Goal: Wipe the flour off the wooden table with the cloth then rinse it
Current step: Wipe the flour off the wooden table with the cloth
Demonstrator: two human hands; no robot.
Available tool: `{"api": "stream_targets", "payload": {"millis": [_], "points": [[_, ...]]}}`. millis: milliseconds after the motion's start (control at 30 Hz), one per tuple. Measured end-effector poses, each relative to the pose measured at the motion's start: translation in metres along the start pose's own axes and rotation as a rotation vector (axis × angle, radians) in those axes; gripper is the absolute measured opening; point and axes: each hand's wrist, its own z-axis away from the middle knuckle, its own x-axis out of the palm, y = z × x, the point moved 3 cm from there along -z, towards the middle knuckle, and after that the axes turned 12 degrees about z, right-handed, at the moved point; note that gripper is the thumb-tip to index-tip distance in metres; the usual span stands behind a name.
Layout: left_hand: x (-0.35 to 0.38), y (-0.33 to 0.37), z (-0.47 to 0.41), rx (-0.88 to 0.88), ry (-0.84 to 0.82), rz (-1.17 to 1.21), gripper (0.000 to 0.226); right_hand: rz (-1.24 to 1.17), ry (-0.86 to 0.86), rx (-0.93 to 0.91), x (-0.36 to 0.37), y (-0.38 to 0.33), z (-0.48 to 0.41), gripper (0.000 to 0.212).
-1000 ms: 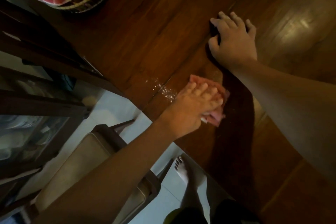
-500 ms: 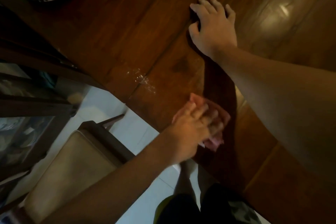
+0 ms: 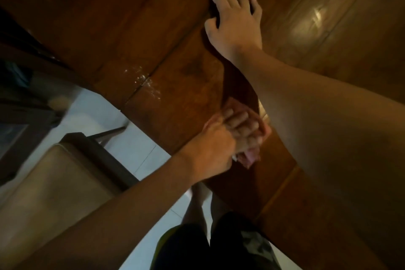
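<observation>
Dark reddish-brown wooden table [image 3: 131,17] made of wide glossy planks fills the upper and right part of the view, seen from above in dim, warm light. A bright glare sits on the planks at far right. Near the table's left edge, across a seam between two planks, lies a small whitish smear of flour [image 3: 145,82]. Below that edge is a pale tiled floor [image 3: 135,149], and on it stands a chair with a dark wooden frame and beige padded seat [image 3: 54,182], slightly blurred. At the bottom, the person's black shorts [image 3: 186,247] and a bare leg [image 3: 197,199] show against the tiles.

The hands are well apart. The left hand [image 3: 219,138] reaches in from the lower left and presses a crumpled pink cloth [image 3: 248,158] onto the table near its edge, its fingers [image 3: 238,120] curled over the bunched fabric; cloth pokes out above and below the hand. The cloth lies to the right of the flour smear, near it but not touching. The right hand [image 3: 234,26] reaches in from the right, its forearm crossing above the cloth, and rests palm down on the bare wood farther in, fingers straight and slightly spread, holding nothing.
</observation>
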Motion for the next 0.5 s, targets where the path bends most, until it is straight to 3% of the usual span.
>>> {"api": "stream_targets", "payload": {"millis": [100,200,267,300,367,500], "points": [[0.005,-0.016,0.024,0.077,-0.008,0.1,0.068,0.015,-0.002,-0.013,-0.003,0.0,0.002,0.061],[-0.013,-0.057,0.057,0.059,0.315,0.334,0.052,0.024,0.004,-0.019,-0.002,-0.002,0.003,0.06],[-0.014,-0.089,0.078,-0.092,0.573,0.407,0.047,0.026,0.009,-0.012,-0.001,-0.003,0.002,0.06],[-0.01,-0.093,0.081,-0.195,0.626,0.392,0.048,0.027,0.011,-0.008,-0.001,-0.002,0.002,0.06],[0.0,-0.079,0.078,-0.308,0.624,0.353,0.052,0.025,0.015,-0.003,-0.001,-0.003,0.001,0.061],[0.022,-0.058,0.084,-0.156,0.549,0.348,0.051,0.008,0.017,-0.008,-0.002,-0.002,0.0,0.062]]}}
